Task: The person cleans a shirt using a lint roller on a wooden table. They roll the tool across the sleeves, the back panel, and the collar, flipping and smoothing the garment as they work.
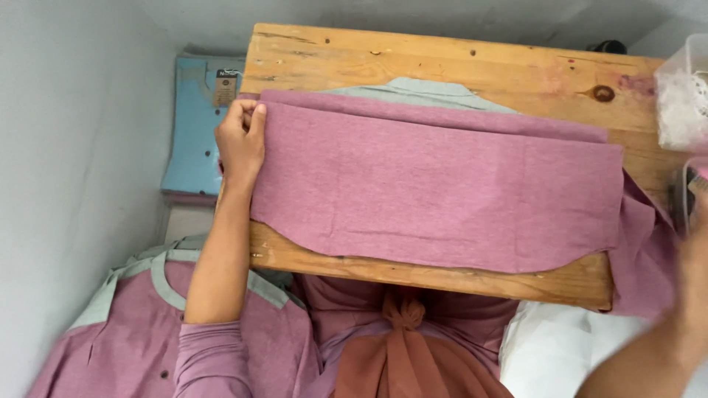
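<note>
A folded mauve garment with a grey collar lies across a wooden board. My left hand pinches the garment's upper left corner, fingers closed on the cloth. My right hand is at the right edge of the view, blurred, beside a hanging part of the mauve cloth; whether it grips anything I cannot tell.
A stack of similar mauve and grey shirts lies at lower left. A pale blue flat package rests against the wall beyond the board. A clear plastic box with white contents stands at the right. A white bag sits below the board.
</note>
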